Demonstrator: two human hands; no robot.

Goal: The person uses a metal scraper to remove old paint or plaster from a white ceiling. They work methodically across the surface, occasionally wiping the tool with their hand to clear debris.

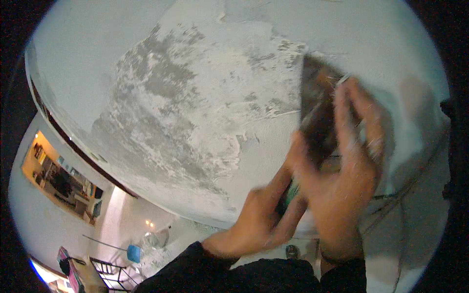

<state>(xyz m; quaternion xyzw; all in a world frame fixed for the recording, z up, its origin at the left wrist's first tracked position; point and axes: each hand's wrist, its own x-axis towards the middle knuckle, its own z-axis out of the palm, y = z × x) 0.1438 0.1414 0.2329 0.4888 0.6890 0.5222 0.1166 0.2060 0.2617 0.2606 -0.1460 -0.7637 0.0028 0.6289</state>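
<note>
A dark, flat rectangular plastering tool (318, 113), likely a steel trowel, lies close against a pale wall surface, right of a rough patch of plaster (220, 84). My left hand (263, 219) is closed around its lower part, where a green and black handle (291, 196) shows between the fingers. With the thumb at the tool's left edge and the fingers along its right side, my right hand (344, 164) holds the plate. Both hands are blurred. A small pale edge shows at the right fingertips; what it is cannot be told.
Cables (403, 190) hang at the right. Far below on the left are a long-handled blue tool (134, 253), a black metal frame (110, 273) and an opening (60, 179) into a lit room with shelves. A dark edge (84, 154) borders the plastered surface.
</note>
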